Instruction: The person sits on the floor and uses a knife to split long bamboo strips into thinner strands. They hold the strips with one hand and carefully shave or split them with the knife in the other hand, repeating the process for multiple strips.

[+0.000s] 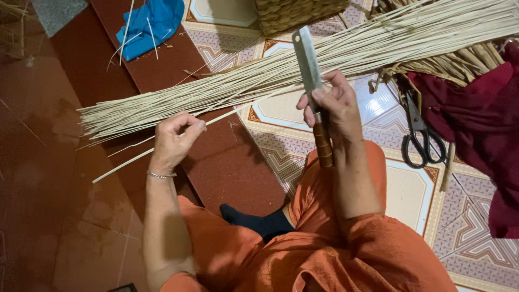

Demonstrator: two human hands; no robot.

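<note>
Head view: left fingers pinched on a pale strip, right fingers curled tight around a knife.

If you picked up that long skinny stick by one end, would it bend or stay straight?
The strip pinched in the left hand is very thin and long, so it would probably droop and flex. It likely weighs almost nothing, like the others in the bundle. It might snap if bent sharply.

At the upper left of the frame we see a crumpled blue cloth on the dark red floor, and at top centre the base of a woven basket. At right, black-handled scissors lie on the patterned tiles, just beside a maroon cloth.
</note>
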